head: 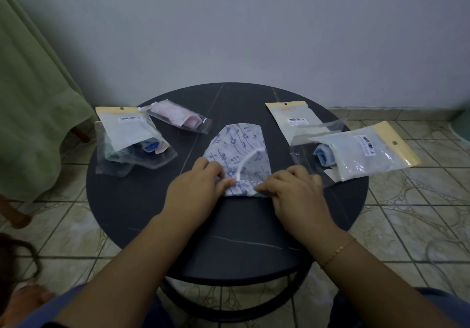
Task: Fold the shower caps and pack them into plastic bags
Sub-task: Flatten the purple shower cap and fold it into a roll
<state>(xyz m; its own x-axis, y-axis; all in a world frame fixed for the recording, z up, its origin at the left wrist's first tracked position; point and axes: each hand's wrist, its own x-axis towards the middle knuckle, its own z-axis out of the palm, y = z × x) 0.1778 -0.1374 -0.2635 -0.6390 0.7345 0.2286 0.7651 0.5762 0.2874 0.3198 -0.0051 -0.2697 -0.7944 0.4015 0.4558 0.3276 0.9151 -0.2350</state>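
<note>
In the head view, a shower cap (237, 149) printed with blue notes lay flat at the middle of the round dark counter (132, 200), its near edge folded over. The left hand (197, 187) pinched that near edge at its left corner, fingers curled on the fabric; the right hand (295, 193) pressed the right corner down with bent fingers, a thin bracelet (338, 251) on its wrist. Left of the cap, well apart, a stack of plastic bags (129, 139) overhung the counter's rim, with a pink-filled bag (178, 116) just behind it. Right of the cap sat an empty bag (295, 119) and, beyond it, a packed bag (361, 152) reaching past the counter's right edge. Bare dark surface lay open between the cap and each pile, and in front of the hands toward the near rim. Behind the counter rose a plain grey wall (254, 35); a green cloth (30, 98) hung to the left, over a patterned tile floor (407, 213)
</note>
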